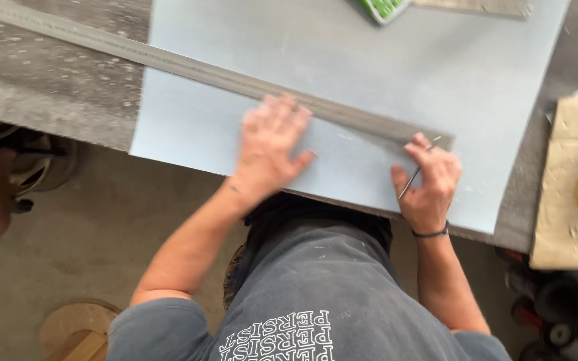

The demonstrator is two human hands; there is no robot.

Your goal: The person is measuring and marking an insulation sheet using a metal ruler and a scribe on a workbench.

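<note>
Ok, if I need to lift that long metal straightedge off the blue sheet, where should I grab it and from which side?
Probably the free stretch of the straightedge to the upper left, where it runs off the blue sheet onto the grey table. It lies flat and thin, so pinch its long edges from above. Near the middle the left hand presses on it; the right hand holds a thin tool at its end.

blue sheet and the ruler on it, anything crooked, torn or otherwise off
Nothing looks damaged. The long metal ruler lies diagonally across the pale blue sheet, pinned flat by the left hand, while the right hand holds a thin pointed tool at its end. The sheet overhangs the dusty grey table edge slightly.
</note>
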